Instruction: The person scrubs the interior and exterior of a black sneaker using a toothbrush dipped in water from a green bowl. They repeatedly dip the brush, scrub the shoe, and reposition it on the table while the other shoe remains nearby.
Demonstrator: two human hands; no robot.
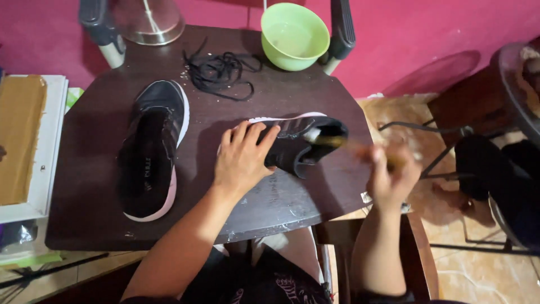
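Looking down from the head view, the left hand (243,160) is pressing flat on a black shoe (292,145) lying on its side on the dark bench (90,225), fingers (256,135) spread apart over its heel end, seemingly pinning it so it is not sliding. The right hand (394,174), motion-blurred, is closing its fingers around a brush handle (360,147) whose bristle end is meeting the shoe's toe. The second black shoe (152,149) is sitting upright to the left, well apart. Loose black laces (219,70) are lying beyond both, and a green bowl (294,36) is standing at the far edge, within reach of the brush.
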